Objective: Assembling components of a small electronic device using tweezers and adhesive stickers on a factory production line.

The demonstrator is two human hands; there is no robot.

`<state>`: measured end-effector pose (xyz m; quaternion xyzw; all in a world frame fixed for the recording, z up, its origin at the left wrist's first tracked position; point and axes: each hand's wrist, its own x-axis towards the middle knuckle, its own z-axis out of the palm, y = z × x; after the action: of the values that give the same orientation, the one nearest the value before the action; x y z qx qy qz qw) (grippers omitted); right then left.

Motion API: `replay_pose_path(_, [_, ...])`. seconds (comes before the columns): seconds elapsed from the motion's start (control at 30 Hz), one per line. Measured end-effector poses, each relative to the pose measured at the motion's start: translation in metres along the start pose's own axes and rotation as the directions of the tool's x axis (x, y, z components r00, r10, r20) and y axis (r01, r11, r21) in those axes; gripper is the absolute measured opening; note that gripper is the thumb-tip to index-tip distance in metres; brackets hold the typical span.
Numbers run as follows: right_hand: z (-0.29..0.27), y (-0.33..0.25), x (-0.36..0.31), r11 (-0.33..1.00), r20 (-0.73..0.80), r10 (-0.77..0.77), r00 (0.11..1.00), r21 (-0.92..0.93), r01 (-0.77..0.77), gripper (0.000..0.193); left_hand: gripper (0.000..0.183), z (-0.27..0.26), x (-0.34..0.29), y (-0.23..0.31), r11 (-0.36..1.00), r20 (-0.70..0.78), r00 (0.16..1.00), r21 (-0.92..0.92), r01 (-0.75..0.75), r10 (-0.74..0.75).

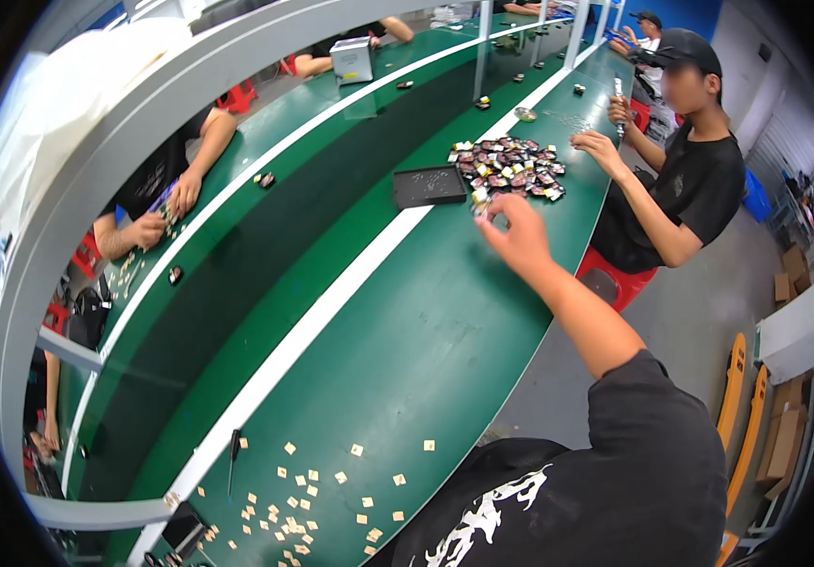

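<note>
My right hand (520, 233) reaches out over the green table (407, 312), its thumb and fingers curled together at the near edge of a pile of small parts (511, 168). The parts are black with white, yellow and reddish patches. Something small and pale shows at my fingertips, but I cannot make out what it is. A shallow black tray (429, 186) with tiny bright bits in it lies just left of the pile. My left hand is out of view.
Many small pale squares (312, 501) lie scattered at the near end, beside a thin black-handled screwdriver (234, 454). A dark belt lane (284, 227) runs lengthwise, carrying a few parts. A grey frame (76, 198) arches at left. Co-workers sit along both sides, one at right (686, 161).
</note>
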<state>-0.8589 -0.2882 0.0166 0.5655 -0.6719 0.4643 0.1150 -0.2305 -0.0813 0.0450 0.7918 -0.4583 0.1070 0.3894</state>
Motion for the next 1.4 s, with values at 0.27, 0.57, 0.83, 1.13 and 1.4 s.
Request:
replay_pose_path(0.27, [0.001, -0.237, -0.153, 0.778, 0.591, -0.25, 0.767, 0.595, -0.204, 0.022, 0.057, 0.078, -0.078, 0.146, 0.007, 0.874, 0.403, -0.42, 0.907, 0.271])
replay_pose_path(0.57, [0.0, -0.249, -0.133, 0.882, 0.698, -0.349, 0.626, 0.47, -0.032, 0.024, 0.044, 0.097, -0.061, 0.125, 0.108, 0.898, 0.346, -0.386, 0.916, 0.272])
replay_pose_path(0.83, [0.011, -0.269, -0.151, 0.912, 0.768, -0.321, 0.554, 0.408, -0.037, 0.024, 0.042, 0.097, -0.066, 0.111, 0.216, 0.892, 0.406, -0.445, 0.869, 0.201])
replay_pose_path(1.13, [0.011, -0.283, -0.151, 0.874, 0.786, -0.477, 0.394, 0.472, 0.116, 0.011, 0.04, 0.1, -0.072, 0.111, 0.259, 0.863, 0.457, -0.502, 0.825, 0.216])
replay_pose_path(1.4, [0.018, -0.285, -0.141, 0.859, 0.808, -0.51, 0.296, 0.458, 0.23, 0.009, 0.045, 0.1, -0.062, 0.102, 0.44, 0.859, 0.367, -0.501, 0.745, 0.356])
